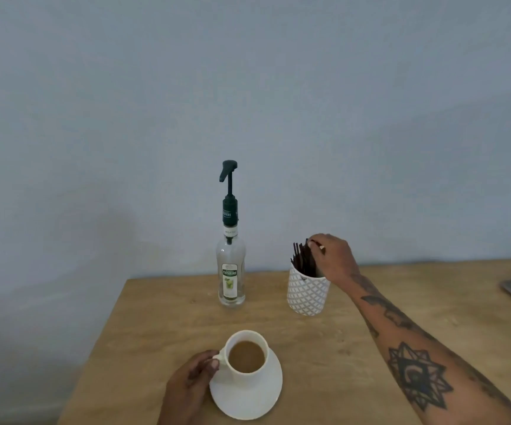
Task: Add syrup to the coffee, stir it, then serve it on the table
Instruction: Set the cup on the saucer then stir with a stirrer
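head view | worn on head | faces forward-down | near table | wall behind

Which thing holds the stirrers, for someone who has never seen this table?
On the wooden table, look right of the tall bottle. There stands a white patterned holder, dark sticks poking out, the right hand reaching in.

The left hand is sitting low and near the body, its fingers curling and pinching. The right hand is reaching far forward on a long, straight arm with tattoos, its fingertips pinching together and pointing down.
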